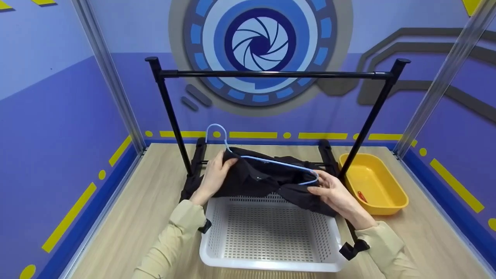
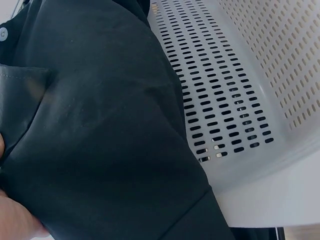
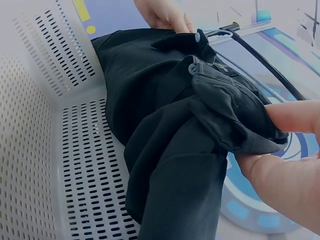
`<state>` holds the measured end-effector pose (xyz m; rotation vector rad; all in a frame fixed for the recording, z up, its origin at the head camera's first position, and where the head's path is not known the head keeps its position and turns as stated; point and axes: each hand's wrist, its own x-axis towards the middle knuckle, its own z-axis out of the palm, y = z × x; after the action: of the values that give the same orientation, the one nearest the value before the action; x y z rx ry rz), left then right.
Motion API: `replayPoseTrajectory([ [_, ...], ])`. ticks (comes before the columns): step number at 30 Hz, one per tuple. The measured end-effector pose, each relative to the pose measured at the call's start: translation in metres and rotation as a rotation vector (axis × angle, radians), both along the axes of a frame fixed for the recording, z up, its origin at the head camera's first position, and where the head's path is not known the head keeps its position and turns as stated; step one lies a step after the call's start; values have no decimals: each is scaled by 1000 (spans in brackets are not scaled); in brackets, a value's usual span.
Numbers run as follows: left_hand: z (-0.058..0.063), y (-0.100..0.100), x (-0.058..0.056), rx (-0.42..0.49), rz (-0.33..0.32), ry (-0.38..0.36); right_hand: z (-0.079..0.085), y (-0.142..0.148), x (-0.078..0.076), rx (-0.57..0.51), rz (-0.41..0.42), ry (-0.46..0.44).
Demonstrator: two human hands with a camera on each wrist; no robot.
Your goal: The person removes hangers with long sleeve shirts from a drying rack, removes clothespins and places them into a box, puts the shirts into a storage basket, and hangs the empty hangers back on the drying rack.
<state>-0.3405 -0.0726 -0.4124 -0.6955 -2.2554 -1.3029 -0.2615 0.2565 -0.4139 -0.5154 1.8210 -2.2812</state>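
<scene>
A black shirt (image 1: pixel 248 178) with small round buttons hangs between my two hands, over the back of a white basket. A light blue hanger (image 1: pixel 277 162) lies partly in its opening, hook up at the left, right end showing outside the cloth. My left hand (image 1: pixel 215 176) grips the shirt just below the hook, thumb on top of the fabric. With thumb and fingers, my right hand (image 1: pixel 333 192) pinches the shirt's edge beside the hanger's right end. In the right wrist view, the pinched fabric (image 3: pixel 235 110) is folded and a length of cloth hangs below it.
The white perforated basket (image 1: pixel 271 265) stands in front of me. A black garment rack (image 1: pixel 271 74) rises behind the shirt, its bar above. To the right, a yellow tray (image 1: pixel 374 174) holds a small red item (image 1: pixel 362 196). Patterned panels enclose the wooden table (image 1: pixel 143 193).
</scene>
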Motion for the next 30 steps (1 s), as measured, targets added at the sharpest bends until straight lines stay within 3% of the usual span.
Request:
replayPoseTrajectory([
  [7,1,-1,1,0,12,-7,-5,-6,-4,57,-22,-11],
  [16,2,0,3,-17,-11,-13,-15,-8,-9,144,-60,-94],
  [30,1,1,4,-34,-3,-23,-9,3,-9,273,-65,-107],
])
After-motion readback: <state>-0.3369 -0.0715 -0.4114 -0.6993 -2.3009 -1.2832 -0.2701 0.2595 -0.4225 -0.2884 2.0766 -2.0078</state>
